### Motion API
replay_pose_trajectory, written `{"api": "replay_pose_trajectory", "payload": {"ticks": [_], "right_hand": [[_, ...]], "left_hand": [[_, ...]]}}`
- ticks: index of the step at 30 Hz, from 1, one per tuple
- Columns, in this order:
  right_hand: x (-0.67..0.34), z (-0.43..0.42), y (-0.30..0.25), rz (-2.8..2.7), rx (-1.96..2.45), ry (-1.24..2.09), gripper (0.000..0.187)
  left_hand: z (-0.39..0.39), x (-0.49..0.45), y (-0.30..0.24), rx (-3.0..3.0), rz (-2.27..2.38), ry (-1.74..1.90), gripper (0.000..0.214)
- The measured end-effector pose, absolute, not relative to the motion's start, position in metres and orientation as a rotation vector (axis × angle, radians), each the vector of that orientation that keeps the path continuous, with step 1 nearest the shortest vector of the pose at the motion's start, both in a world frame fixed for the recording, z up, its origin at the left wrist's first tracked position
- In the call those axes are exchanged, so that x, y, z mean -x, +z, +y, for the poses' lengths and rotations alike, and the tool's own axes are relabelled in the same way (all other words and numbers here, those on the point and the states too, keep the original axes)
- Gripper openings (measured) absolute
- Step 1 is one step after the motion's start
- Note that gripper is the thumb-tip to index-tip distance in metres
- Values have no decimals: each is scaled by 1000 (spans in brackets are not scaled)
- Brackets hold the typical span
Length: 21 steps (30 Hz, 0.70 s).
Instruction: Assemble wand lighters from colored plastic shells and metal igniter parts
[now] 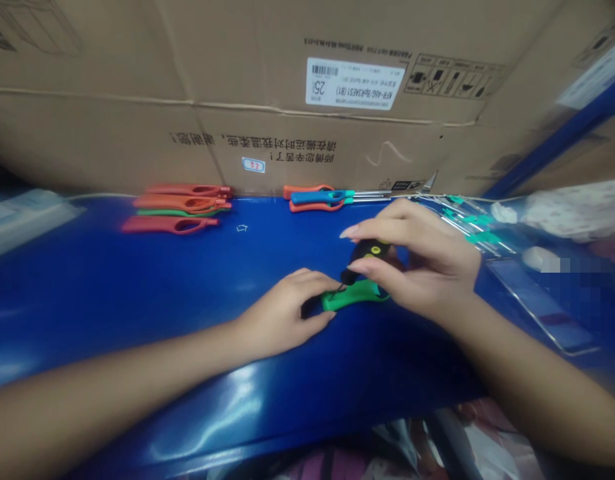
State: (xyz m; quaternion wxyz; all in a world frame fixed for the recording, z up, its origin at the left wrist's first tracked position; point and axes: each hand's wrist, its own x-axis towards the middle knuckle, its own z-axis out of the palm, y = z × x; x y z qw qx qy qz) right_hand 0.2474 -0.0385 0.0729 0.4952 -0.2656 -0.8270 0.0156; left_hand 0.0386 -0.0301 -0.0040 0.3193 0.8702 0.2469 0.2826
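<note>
My left hand (287,310) rests on the blue table (137,293), fingers curled round the end of a green handle (350,295). My right hand (422,263) pinches a small black part with a yellow-green button (370,252) just above that green handle. The two hands meet at the middle of the table. Whether the black part is joined to the green handle is hidden by my fingers.
Several red, orange and green long lighters (180,207) lie at the back left. An orange and a blue lighter (320,197) lie at the back centre. Clear packets with teal pieces (470,223) sit at the right. A large cardboard box (307,93) walls the back.
</note>
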Motion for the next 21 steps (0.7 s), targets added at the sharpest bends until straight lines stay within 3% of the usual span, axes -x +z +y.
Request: {"api": "replay_pose_trajectory", "payload": {"ticks": [2,5,7,10,13,16,18,21], "right_hand": [[-249,-38,72,-2031,630,-34,22],[-248,-40,73,-2100,672,210,35],[-247,-41,74,-2093,666,318,33],[-247,-41,74,-2057,609,112,21],[-247,-42,74,-2078,607,-38,28],[-247,-45,77,-2139,640,224,37],[-246,-46,78,-2120,630,341,32],[-245,-45,77,-2047,630,125,21]], "left_hand": [[-30,-39,-4,-2271,668,759,34],[-30,-39,-4,-2265,680,745,33],[-30,-39,-5,-2275,673,734,32],[-30,-39,-5,-2302,658,749,30],[-30,-39,-6,-2313,647,755,31],[-30,-39,-5,-2305,657,717,30],[-30,-39,-5,-2308,656,709,28],[-30,-39,-6,-2311,646,743,27]]}}
